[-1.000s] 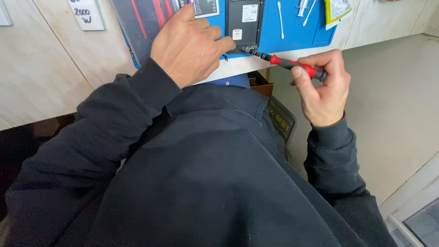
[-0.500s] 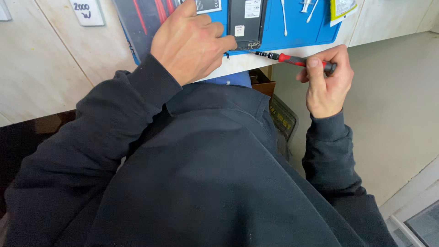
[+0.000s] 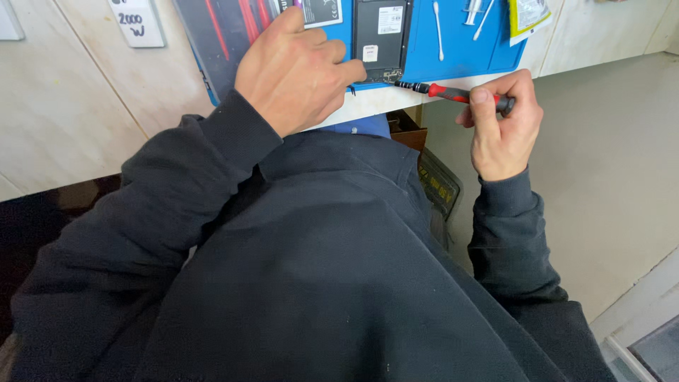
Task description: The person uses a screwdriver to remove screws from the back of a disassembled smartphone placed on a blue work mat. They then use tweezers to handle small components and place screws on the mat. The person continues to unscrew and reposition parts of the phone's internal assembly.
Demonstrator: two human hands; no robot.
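While the left hand presses down on the opened phone at the top centre of the frame, fingers curled against its lower edge, the right hand has fingers clamped on a red-handled screwdriver, tip at the phone's bottom corner on the blue mat. Back's already off, so I'd guess screws are mid-way.

The screwdriver had a smooth red plastic grip, a black end and a dark metal shaft, its tip on an opened phone with matt black plastic insides and paper stickers. It lay on a matt blue rubbery mat on a pale stone-look counter, lightly glossy. The sleeves were matt dark cloth.
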